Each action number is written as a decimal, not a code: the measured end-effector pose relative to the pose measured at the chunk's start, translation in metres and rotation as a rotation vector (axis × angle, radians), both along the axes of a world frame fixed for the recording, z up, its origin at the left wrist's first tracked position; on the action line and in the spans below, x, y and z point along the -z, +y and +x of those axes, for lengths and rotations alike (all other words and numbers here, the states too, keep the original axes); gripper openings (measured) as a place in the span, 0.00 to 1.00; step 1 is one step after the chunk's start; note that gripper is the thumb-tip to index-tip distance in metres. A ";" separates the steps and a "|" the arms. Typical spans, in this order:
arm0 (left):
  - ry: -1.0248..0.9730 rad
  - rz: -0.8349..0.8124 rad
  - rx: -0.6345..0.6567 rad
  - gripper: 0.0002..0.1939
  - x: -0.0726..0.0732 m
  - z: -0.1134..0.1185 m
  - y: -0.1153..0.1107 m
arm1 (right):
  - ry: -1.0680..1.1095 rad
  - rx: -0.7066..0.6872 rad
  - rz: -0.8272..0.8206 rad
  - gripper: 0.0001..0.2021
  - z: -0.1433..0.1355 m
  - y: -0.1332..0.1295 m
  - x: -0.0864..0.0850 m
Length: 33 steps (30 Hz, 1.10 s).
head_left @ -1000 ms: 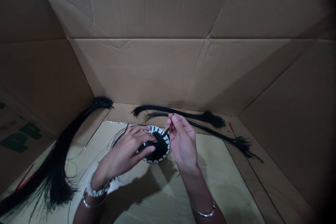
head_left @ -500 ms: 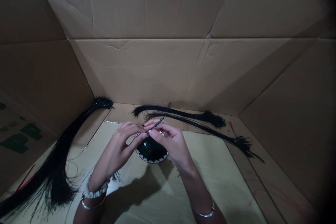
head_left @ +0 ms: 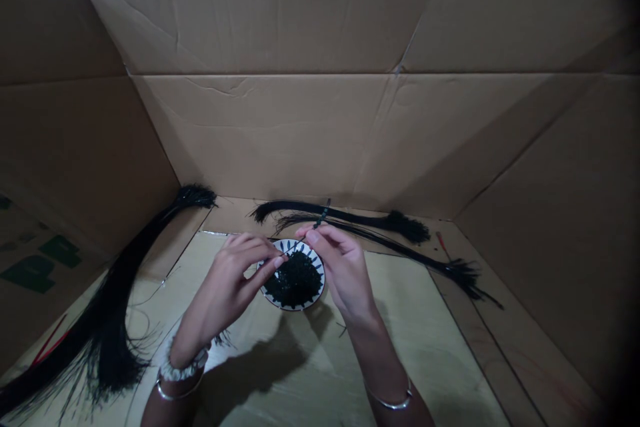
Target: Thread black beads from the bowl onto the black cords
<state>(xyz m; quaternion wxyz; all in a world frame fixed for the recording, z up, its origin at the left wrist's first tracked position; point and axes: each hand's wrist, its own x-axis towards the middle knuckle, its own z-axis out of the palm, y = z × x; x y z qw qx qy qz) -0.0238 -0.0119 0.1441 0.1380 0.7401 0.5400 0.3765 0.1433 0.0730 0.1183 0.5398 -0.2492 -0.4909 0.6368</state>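
Over a round white dish with blue marks on its rim point(head_left: 319, 265), both hands pinch one thin dark strand. My left hand point(head_left: 239, 273) holds its lower left end between thumb and fingertips. Thumb and fingers of my right hand point(head_left: 340, 263) are closed on the strand farther up, just below a short row of small dark beads point(head_left: 323, 215) that points up and away. Small black beads point(head_left: 295, 280) are heaped in the dish.
A thick bundle of black strands point(head_left: 117, 287) curves along the left side. Two thinner bundles point(head_left: 345, 215) lie behind the dish, reaching right. High cardboard walls point(head_left: 280, 133) stand at the back and both sides. A red-tipped thin tool point(head_left: 442, 243) lies at the right.
My right hand has moved right and slightly away from my left hand, with the beaded part shifting up and right. More of the dish and its beads now shows between the hands.
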 end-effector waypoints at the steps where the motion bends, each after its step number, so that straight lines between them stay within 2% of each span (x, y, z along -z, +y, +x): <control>1: 0.011 0.002 0.003 0.08 0.000 0.000 0.000 | 0.010 0.003 -0.018 0.05 0.000 0.001 0.000; 20: 0.067 0.016 0.004 0.08 0.005 -0.003 0.001 | 0.054 0.050 -0.024 0.07 0.005 0.005 -0.005; 24: 0.027 0.004 -0.026 0.08 0.004 -0.006 0.001 | 0.073 0.114 -0.033 0.07 0.009 0.011 -0.005; 29: -0.133 -0.011 -0.051 0.12 0.012 -0.024 0.022 | 0.110 0.220 0.010 0.08 0.020 0.027 -0.005; 33: -0.178 -0.051 -0.101 0.14 0.032 -0.050 0.057 | 0.077 0.322 0.053 0.09 0.028 0.048 0.000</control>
